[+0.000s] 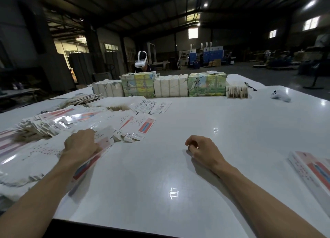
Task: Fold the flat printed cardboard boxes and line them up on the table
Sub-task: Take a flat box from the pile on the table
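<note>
A wide spread of flat printed cardboard boxes (85, 119), white with red and blue print, covers the left side of the white table (178, 166). My left hand (81, 144) grips one flat box (89, 163) at the pile's near edge, and that box slants down toward me, blurred. My right hand (201, 148) hovers just above the bare tabletop with its fingers loosely curled and nothing in it. A folded box (312, 171) lies at the right edge of the table.
Bundles of wrapped cartons (171, 85) stand in a row across the far side, with a small stack (237, 91) to their right. A white controller (280, 96) lies far right. A person in a white headset (141, 61) sits behind the bundles.
</note>
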Demonstrator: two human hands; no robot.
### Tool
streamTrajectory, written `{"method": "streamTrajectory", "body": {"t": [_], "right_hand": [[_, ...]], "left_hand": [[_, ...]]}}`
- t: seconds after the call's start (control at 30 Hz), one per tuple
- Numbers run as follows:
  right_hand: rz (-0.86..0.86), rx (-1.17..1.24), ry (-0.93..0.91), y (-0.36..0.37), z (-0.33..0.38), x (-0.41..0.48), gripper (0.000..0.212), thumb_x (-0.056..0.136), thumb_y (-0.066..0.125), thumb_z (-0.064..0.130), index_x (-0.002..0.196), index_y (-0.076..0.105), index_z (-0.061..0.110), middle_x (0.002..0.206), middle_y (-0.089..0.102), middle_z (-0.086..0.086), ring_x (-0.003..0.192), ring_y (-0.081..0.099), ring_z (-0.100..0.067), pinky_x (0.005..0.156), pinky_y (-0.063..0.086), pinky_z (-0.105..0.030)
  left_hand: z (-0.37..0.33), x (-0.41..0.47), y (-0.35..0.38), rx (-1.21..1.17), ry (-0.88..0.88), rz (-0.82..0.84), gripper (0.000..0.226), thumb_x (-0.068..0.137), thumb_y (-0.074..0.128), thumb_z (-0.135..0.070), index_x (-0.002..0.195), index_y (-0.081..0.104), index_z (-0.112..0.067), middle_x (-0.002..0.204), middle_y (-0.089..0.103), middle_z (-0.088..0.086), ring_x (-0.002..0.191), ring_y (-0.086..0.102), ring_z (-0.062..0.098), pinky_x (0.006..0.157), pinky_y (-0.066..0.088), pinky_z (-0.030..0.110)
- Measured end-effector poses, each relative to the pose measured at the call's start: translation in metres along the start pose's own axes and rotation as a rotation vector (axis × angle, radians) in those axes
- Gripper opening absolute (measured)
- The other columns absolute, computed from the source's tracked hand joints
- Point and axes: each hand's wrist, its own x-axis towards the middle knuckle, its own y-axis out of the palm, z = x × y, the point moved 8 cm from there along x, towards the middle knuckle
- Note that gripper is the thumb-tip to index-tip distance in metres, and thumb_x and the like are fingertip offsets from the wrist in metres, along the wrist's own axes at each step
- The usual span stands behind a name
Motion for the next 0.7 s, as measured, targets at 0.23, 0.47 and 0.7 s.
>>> {"method": "streamTrajectory", "body": {"t": [0.23, 0.47, 0.7], "right_hand": [[0.014, 0.022, -0.002, 0.001, 0.001, 0.000, 0.021, 0.094, 0.056, 0.011, 0.105, 0.072, 0.019, 0.088, 0.071, 0.010, 0.088, 0.066, -0.011, 0.085, 0.057, -0.039], [-0.122, 0.168, 0.019, -0.012, -0.005, 0.003, 0.027, 0.097, 0.052, 0.004, 0.105, 0.074, 0.017, 0.091, 0.073, 0.004, 0.085, 0.069, -0.016, 0.072, 0.055, -0.021], [-0.433, 0.323, 0.014, -0.048, -0.010, 0.003, 0.032, 0.108, 0.055, 0.022, 0.140, 0.055, 0.018, 0.127, 0.060, -0.002, 0.113, 0.061, -0.015, 0.098, 0.057, -0.036]], "left_hand": [[-0.042, 0.019, -0.021, -0.395, 0.145, 0.108, 0.037, 0.077, 0.090, -0.046, 0.089, 0.073, -0.015, 0.075, 0.075, 0.002, 0.062, 0.075, 0.019, 0.065, 0.063, 0.036], [-0.168, -0.010, -0.009, -1.066, 0.344, 0.721, 0.036, 0.102, 0.066, -0.034, 0.129, 0.060, -0.012, 0.102, 0.081, 0.003, 0.078, 0.079, 0.016, 0.060, 0.060, 0.027], [-0.275, -0.091, 0.027, -1.511, 0.335, 1.174, 0.065, 0.105, 0.032, -0.068, 0.115, 0.071, -0.017, 0.100, 0.076, 0.013, 0.081, 0.078, 0.024, 0.069, 0.065, 0.036]]}}
